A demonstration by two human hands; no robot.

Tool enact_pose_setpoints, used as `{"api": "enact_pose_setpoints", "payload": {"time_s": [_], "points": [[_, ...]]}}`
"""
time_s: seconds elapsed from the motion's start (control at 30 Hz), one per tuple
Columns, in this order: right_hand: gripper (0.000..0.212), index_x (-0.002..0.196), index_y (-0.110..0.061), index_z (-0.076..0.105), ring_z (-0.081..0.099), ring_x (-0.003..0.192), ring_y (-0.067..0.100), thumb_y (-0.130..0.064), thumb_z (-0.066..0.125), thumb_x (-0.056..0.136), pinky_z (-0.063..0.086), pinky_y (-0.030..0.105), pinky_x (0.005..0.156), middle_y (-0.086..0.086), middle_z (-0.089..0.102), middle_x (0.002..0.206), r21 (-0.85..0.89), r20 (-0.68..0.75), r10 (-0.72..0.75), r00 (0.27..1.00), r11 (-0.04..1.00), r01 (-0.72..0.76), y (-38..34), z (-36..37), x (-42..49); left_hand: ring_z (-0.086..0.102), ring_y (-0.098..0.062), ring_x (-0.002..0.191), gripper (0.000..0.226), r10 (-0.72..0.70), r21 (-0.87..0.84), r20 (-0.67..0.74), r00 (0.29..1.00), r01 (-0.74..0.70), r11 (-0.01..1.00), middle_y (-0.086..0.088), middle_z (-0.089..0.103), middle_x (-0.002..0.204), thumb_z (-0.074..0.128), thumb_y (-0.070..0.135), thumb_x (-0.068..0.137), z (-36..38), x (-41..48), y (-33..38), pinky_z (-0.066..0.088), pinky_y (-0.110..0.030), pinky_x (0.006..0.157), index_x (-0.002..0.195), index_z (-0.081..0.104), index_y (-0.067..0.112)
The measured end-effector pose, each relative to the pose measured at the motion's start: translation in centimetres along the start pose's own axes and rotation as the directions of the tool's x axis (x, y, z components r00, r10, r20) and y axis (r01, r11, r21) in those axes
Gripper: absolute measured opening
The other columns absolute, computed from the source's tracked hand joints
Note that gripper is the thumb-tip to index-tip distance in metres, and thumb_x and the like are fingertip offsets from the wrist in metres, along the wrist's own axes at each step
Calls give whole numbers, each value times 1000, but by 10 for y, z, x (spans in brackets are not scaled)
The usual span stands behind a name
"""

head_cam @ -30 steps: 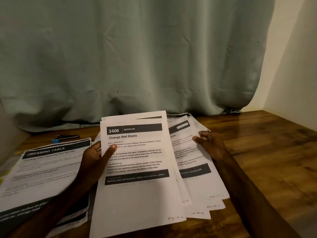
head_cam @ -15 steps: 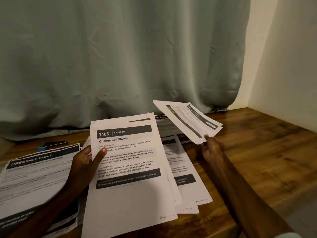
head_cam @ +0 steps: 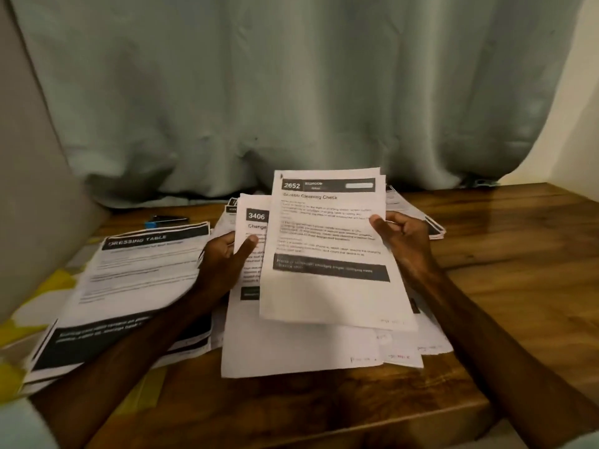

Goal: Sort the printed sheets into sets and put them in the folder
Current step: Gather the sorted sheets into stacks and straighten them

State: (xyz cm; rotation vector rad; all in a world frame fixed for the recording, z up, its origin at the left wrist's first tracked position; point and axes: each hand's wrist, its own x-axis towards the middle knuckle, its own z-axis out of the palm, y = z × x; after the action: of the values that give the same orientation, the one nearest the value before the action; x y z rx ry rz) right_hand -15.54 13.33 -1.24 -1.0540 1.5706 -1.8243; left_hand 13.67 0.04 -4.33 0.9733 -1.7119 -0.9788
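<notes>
A pale, pleated curtain [head_cam: 291,92] hangs along the far edge of the glossy wooden table [head_cam: 518,270], and open wood shows at the right. A "DRESSING TABLE" pile [head_cam: 139,280] lies at the left edge, perhaps over something yellow. Mid-table, the left hand [head_cam: 223,264] grips the "3406" stack [head_cam: 291,348] with its fingers. The right hand [head_cam: 405,241] pinches the "2652" sheet [head_cam: 327,247] over it.

A pale grey-green curtain [head_cam: 291,92] hangs from ten to two o'clock, its hem bunched along the back edge of a wooden table [head_cam: 505,273]. At ten o'clock a black pen [head_cam: 168,219] with a blue end lies on the table, just short of the hem. A cream wall [head_cam: 578,111] stands at two o'clock and a grey padded panel [head_cam: 29,189] at nine.
</notes>
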Motion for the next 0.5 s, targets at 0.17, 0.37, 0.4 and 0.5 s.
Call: {"api": "enact_pose_setpoints", "payload": {"time_s": [0.17,0.37,0.4,0.5], "points": [[16,105,-3,70,78,85,22,-15,70,95,62,29,65,3,79,97,-45,107,-48,993,998,53,8,19,-12,73,-12,97,30,-25,18,1,1000,25,1000,1,75,114,53,31,105,3,-1,4,58,-30,86,126,68,15],[45,74,7,62,55,50,36,-32,74,92,48,38,48,30,60,64,-254,180,-163,970,945,206,23,30,-14,75,-14,84,28,-132,-157,-30,991,126,980,3,77,99,43,36,109,5,-3,10,61,-33,74,117,66,23],[47,72,8,60,51,46,35,-32,74,93,46,34,45,24,58,58,-264,184,-166,969,941,211,25,30,-13,75,-15,83,32,-123,-150,-36,992,116,982,-2,76,103,40,35,110,5,-4,11,61,-29,70,121,65,19],[49,67,10,54,33,42,11,-26,74,93,34,20,45,0,41,47,-291,183,-206,961,923,253,28,30,-11,74,-10,76,38,-110,-174,-52,993,99,980,-9,74,107,35,32,111,6,-7,13,55,-16,57,128,61,9]]}}
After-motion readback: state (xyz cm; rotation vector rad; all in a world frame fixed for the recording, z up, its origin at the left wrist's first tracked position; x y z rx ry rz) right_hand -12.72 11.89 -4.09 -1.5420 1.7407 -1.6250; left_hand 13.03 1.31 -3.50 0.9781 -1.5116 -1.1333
